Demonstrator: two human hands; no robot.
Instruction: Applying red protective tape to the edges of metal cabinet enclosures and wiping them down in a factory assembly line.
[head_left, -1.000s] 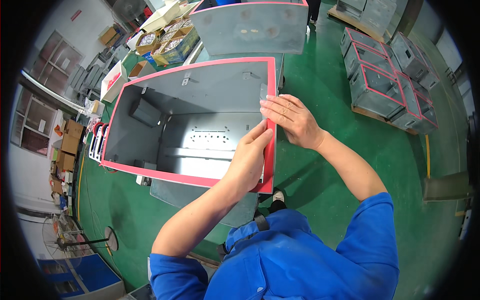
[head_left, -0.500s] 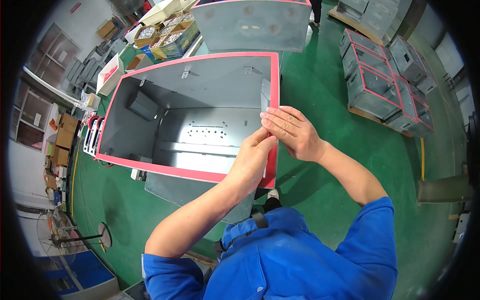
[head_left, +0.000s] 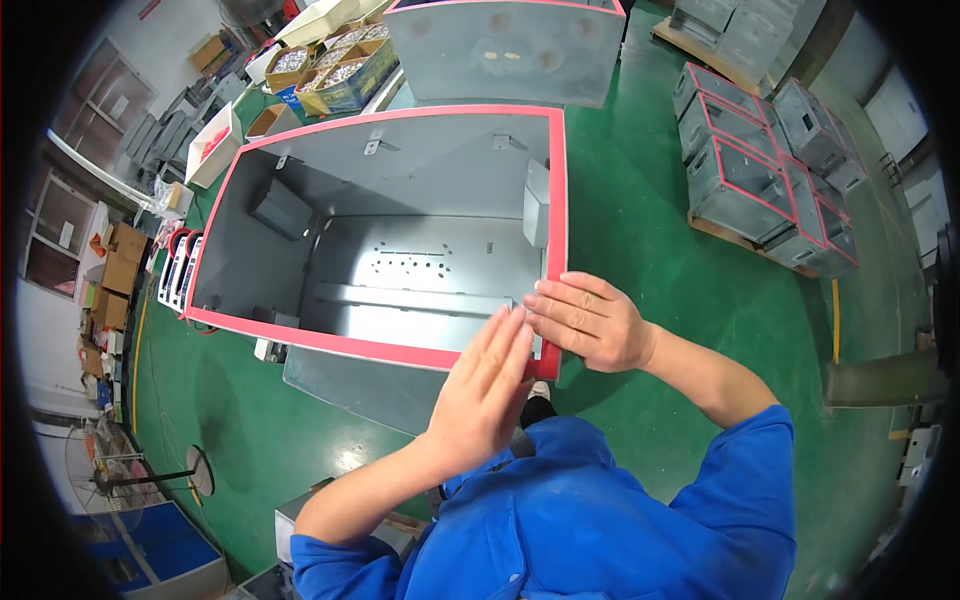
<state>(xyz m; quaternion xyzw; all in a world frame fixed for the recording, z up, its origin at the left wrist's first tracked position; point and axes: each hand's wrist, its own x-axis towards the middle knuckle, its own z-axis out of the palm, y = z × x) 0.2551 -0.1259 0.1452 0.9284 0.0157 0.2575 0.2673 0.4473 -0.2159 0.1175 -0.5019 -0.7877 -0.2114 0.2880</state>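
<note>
A large open-topped grey sheet-metal box (head_left: 430,180) lies in front of me, with a pink strip (head_left: 330,340) along its rim. My right hand (head_left: 592,325) lies flat across the right rim close to the near right corner, its fingers together and pointing left. My left hand (head_left: 482,390) is at the near rim beside that corner, fingers stretched out and pointing away from me. The fingertips of both hands almost meet over the corner. Neither hand shows anything held. The hands cover part of the strip there.
Another grey metal box (head_left: 500,60) stands just beyond this one. Several pink-rimmed metal boxes (head_left: 745,180) sit on a pallet at the right. Cartons of small parts (head_left: 345,85) and a white tray (head_left: 214,145) are at the far left. A fan (head_left: 200,470) stands at the lower left.
My right hand has slid along the right rim toward the near corner. The left hand has come nearer to me, its bent fingers now straightened out.
</note>
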